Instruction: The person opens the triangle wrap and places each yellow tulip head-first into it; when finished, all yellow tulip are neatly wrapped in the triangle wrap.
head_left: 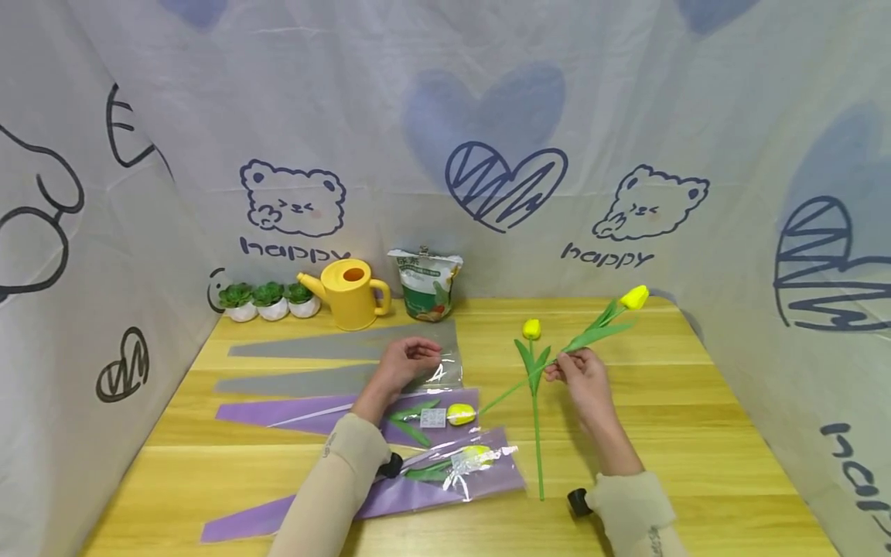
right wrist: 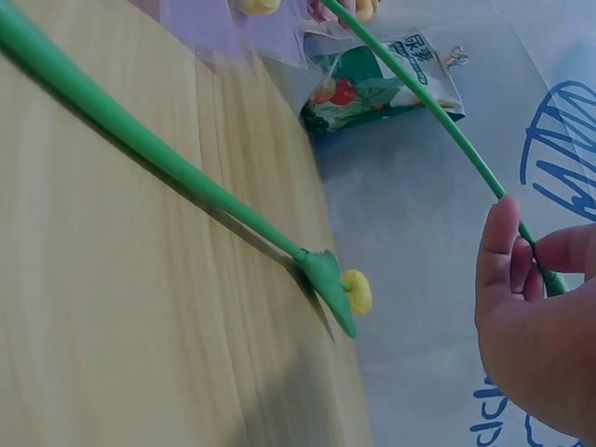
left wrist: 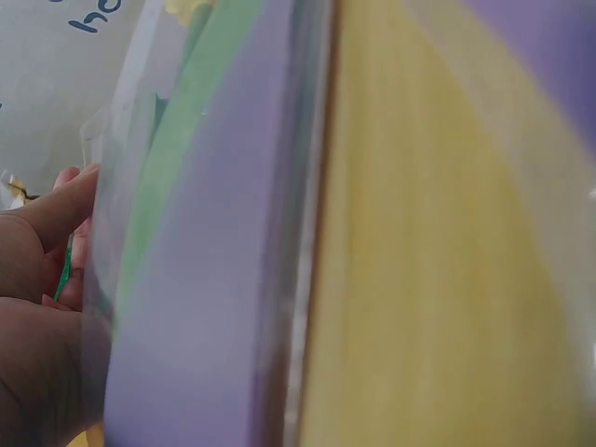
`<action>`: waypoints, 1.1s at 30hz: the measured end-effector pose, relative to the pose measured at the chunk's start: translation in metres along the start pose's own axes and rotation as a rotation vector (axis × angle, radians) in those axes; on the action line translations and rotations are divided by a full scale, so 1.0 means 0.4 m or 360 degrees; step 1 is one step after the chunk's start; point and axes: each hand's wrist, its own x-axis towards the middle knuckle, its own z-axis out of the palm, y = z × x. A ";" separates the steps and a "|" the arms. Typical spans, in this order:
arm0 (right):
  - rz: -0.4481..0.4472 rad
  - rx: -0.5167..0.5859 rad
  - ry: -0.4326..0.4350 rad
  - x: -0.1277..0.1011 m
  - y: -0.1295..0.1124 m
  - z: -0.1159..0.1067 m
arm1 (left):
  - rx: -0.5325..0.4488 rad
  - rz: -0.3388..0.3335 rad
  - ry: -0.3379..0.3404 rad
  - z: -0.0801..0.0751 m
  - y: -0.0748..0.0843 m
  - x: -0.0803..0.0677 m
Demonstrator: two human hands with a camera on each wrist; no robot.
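My right hand [head_left: 585, 381] pinches the green stem of a yellow tulip [head_left: 634, 298] between thumb and fingertips, just below its leaves. The stem slants down-left, its lower end over the wrapped flowers. Beneath it a second tulip [head_left: 532, 329] lies on the table, stem toward me. My left hand [head_left: 412, 360] hovers with loosely curled fingers over the clear end of the grey flower sleeves [head_left: 299, 349]. In the left wrist view, a purple sleeve [left wrist: 205, 307] fills the foreground and partly covers that hand. Two purple sleeves [head_left: 278, 411] with yellow tulips inside lie nearer me.
A yellow watering can [head_left: 341, 298] and a green-and-white bag [head_left: 425, 286] clipped at the top stand at the back. Three small potted succulents [head_left: 271, 298] line up to the left. White printed cloth [head_left: 501, 263] walls the wooden table [head_left: 682, 433].
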 end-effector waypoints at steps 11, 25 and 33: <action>-0.0058 -0.0026 0.0056 0.013 0.006 0.019 | -0.0142 -0.0054 0.0023 0.002 -0.020 0.001; 0.0014 -0.0024 0.0105 0.036 0.025 0.046 | -0.0187 -0.0095 -0.0076 -0.001 -0.026 -0.004; 0.0095 -0.0048 0.0099 0.042 0.041 0.082 | -0.0169 -0.0082 -0.0093 -0.001 -0.031 -0.011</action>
